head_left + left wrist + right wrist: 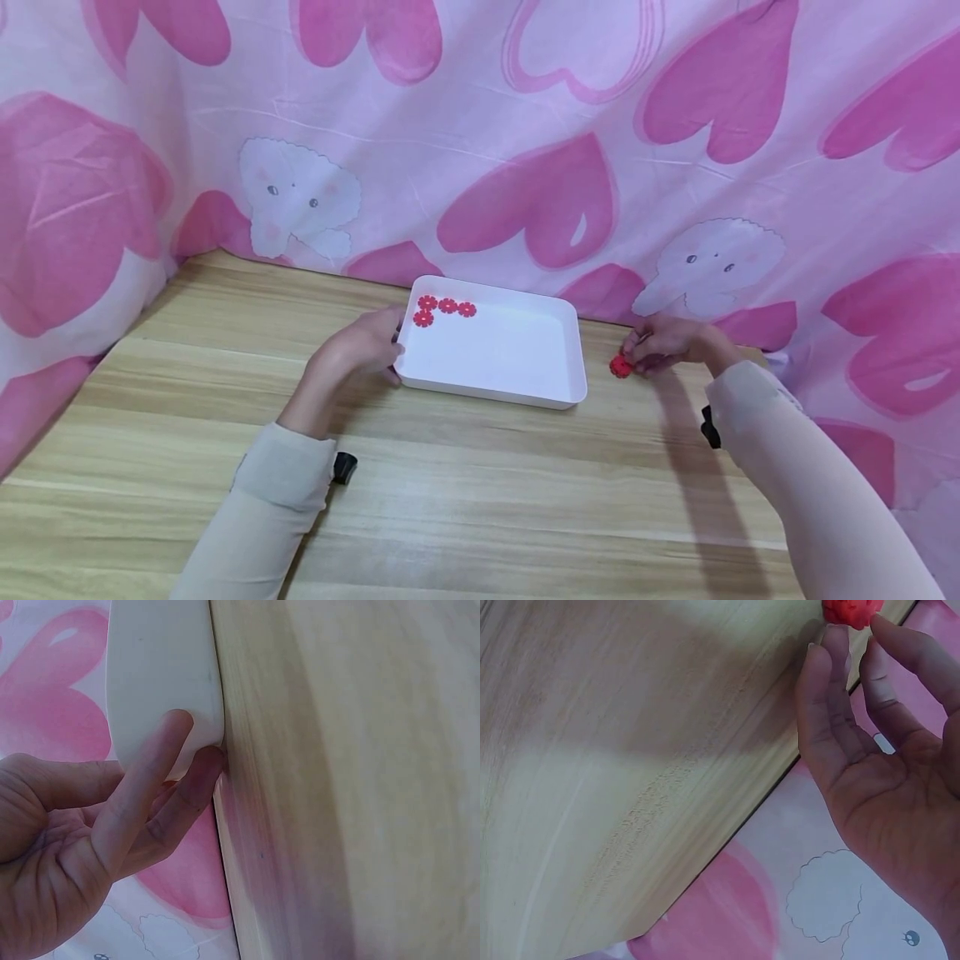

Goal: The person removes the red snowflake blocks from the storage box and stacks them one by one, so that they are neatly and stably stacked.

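Pink heart-print cloth (375,117) hangs behind the wooden tabletop (487,492), along its far edge. Near the middle of that edge lies a white tray (487,358), flat on the wood. Four red flowers (444,307) sit in its far left corner: three in a row along the far wall, one nearer, by the left wall.

Left hand (367,342) grips the tray's left end; in the left wrist view its fingers bear on the outer wall and the bottom edge. That seems a sound place to steady it, outside the flowers' corner. Pressure had best go evenly downward, since lifting one end would likely slide the flowers.

Right hand (666,339) pinches a red piece (620,366) between thumb and fingertips, near the tabletop's far right corner and apart from the tray. Whether it is one flower or several together, I cannot tell, nor whether it touches the wood. A light hold looks best, thumb on one side and fingertips opposite, so that it neither twists nor springs out. With the far edge so near, a slip might send it over; working a little toward the near edge would be safer.
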{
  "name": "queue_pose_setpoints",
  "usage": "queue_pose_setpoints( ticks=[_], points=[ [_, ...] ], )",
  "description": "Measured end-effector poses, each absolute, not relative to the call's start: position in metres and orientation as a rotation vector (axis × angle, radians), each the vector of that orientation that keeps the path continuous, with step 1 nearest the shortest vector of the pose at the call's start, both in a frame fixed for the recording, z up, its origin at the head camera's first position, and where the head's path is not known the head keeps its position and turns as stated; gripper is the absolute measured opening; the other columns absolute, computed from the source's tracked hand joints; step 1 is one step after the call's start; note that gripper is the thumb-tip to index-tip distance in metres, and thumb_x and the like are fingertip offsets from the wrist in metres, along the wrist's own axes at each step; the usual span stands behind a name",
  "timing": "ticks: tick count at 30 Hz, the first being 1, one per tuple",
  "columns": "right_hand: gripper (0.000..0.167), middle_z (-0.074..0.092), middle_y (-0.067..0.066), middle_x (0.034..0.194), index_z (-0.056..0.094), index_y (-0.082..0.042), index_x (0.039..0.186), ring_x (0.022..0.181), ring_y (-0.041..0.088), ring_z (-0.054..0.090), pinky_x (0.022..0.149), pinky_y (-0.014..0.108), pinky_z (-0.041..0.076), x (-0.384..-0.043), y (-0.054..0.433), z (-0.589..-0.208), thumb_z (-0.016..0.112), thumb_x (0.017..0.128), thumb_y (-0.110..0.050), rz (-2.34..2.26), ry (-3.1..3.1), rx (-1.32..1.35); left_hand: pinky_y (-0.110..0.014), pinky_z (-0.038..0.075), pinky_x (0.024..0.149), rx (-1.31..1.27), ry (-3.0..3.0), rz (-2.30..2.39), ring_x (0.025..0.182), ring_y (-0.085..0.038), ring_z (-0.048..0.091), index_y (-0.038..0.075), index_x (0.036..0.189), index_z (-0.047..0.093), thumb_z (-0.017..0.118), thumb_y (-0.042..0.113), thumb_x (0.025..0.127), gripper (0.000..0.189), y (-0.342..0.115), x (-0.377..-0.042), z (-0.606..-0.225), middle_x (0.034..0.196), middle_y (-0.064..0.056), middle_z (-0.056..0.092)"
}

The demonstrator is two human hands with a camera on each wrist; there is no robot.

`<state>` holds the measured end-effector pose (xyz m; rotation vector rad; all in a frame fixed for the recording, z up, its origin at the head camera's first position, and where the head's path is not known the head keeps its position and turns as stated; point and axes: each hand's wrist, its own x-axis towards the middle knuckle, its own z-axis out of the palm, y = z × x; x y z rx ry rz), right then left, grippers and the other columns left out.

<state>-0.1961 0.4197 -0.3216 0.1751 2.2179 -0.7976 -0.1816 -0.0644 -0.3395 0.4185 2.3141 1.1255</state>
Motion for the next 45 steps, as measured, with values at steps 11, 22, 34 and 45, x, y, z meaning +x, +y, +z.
queue_pose_setpoints(
  ticks=[11, 22, 34, 45],
  points=[
    [0.041, 0.073, 0.0, 0.107, 0.057, 0.01, 0.135, 0.095, 0.016, 0.063, 0.087, 0.03, 0.062, -0.201, 0.411, -0.31, 0.066, 0.105, -0.017, -0.831, 2.267, 0.113, -0.038, 0.069, 0.078, 0.385, 2.288, 1.156, 0.093, -0.029, 0.073, -0.008, 0.152, 0.041, 0.049, -0.009, 0.105, 0.047, -0.065, -0.182, -0.341, 0.131, -0.027, 0.059],
    [0.038, 0.069, 0.003, 0.105, 0.059, 0.009, 0.132, 0.091, 0.019, 0.067, 0.089, 0.031, 0.064, -0.216, 0.376, -0.292, 0.067, 0.104, -0.014, -0.946, 2.288, 0.017, -0.036, 0.069, 0.082, 0.388, 2.275, 1.144, 0.102, -0.031, 0.073, -0.008, 0.152, 0.04, 0.053, -0.006, 0.106, 0.047, -0.068, -0.183, -0.341, 0.134, -0.027, 0.058],
    [0.04, 0.069, 0.006, 0.11, 0.058, 0.006, 0.135, 0.099, 0.02, 0.068, 0.097, 0.034, 0.064, -0.234, 0.318, -0.278, 0.068, 0.105, -0.018, -0.921, 2.276, -0.024, -0.035, 0.068, 0.083, 0.383, 2.28, 1.127, 0.097, -0.028, 0.074, -0.009, 0.149, 0.041, 0.053, -0.004, 0.107, 0.043, -0.068, -0.182, -0.341, 0.13, -0.026, 0.06],
    [0.034, 0.067, 0.007, 0.111, 0.058, 0.006, 0.131, 0.103, 0.023, 0.067, 0.092, 0.029, 0.063, -0.248, 0.294, -0.28, 0.067, 0.104, -0.013, -0.979, 2.226, -0.032, -0.034, 0.068, 0.083, 0.36, 2.267, 1.147, 0.099, -0.029, 0.073, -0.008, 0.151, 0.041, 0.052, -0.005, 0.108, 0.044, -0.064, -0.183, -0.34, 0.133, -0.026, 0.06]
  ],
)
